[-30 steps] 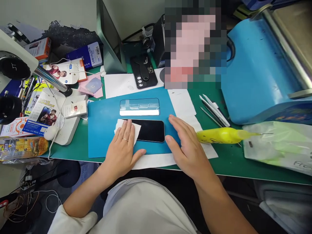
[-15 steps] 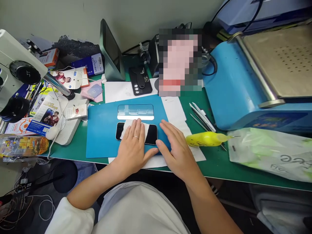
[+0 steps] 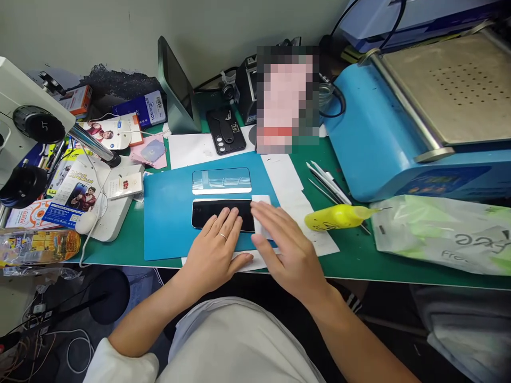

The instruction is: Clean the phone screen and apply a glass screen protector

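A black-screened smartphone [image 3: 209, 208] lies face up on the blue mat [image 3: 167, 223]. My left hand [image 3: 217, 247] rests flat across the phone's lower edge and screen, its fingers stretched out and a ring on one of them. At the phone's right end, a white wipe [image 3: 261, 200] sits under the fingers of my right hand [image 3: 289, 247]. That hand's fingers are long against the wipe, with the thumb apart; part of the wipe is hidden. Just behind the phone lies a clear screen protector [image 3: 222, 181] with a dark border.
Right of the hands are a yellow squeeze bottle [image 3: 335, 217], tweezers and pen-like tools [image 3: 329, 183], and a plastic wipes pack [image 3: 439, 234]. A blue heated-plate machine [image 3: 371, 138] stands behind them. A black phone case [image 3: 225, 131] lies at the back, a microscope [image 3: 35, 122] at left.
The white wipe has gone from under my left hand to the phone's right end, beneath my right hand. More of the black screen shows. The camera view has shifted slightly.
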A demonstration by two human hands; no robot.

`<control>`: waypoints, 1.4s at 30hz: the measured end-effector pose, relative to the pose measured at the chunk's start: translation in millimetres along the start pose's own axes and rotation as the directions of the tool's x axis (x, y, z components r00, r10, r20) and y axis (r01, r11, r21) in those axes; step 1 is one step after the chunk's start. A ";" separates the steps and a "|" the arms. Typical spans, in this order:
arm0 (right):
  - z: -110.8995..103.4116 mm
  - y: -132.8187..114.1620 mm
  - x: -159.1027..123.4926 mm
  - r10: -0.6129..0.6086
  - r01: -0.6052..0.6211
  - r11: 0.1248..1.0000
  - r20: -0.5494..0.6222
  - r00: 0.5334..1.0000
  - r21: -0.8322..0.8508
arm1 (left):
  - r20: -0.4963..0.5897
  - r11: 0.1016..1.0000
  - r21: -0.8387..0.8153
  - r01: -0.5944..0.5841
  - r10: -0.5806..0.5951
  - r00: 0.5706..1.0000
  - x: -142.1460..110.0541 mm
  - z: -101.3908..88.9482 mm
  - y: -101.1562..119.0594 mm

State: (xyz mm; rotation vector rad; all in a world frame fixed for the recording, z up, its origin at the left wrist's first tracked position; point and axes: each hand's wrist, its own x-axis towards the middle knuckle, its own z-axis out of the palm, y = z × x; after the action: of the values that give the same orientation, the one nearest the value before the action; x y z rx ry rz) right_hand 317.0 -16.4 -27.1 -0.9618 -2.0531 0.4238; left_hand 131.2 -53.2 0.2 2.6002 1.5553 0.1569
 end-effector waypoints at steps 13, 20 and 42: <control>-7.7 -1.1 -23.2 0.298 -0.253 0.924 0.124 0.947 -0.285 | -0.128 0.995 -0.082 0.054 -0.064 0.990 -28.3 -10.5 -20.0; -1.4 2.0 -27.0 0.177 -0.157 0.963 0.078 0.981 -0.219 | -0.242 0.965 -0.196 0.174 -0.219 0.945 -54.0 -9.2 -52.9; 3.3 -28.7 -2.9 0.469 -0.435 0.742 0.070 0.881 0.509 | 0.038 0.087 -0.991 0.099 -0.528 0.848 -14.2 -8.4 -5.2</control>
State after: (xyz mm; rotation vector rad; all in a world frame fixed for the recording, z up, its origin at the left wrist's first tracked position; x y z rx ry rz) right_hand 301.6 -37.2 -13.9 -1.1072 -1.4975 1.1264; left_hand 118.8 -62.9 7.2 1.1063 1.2767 1.1943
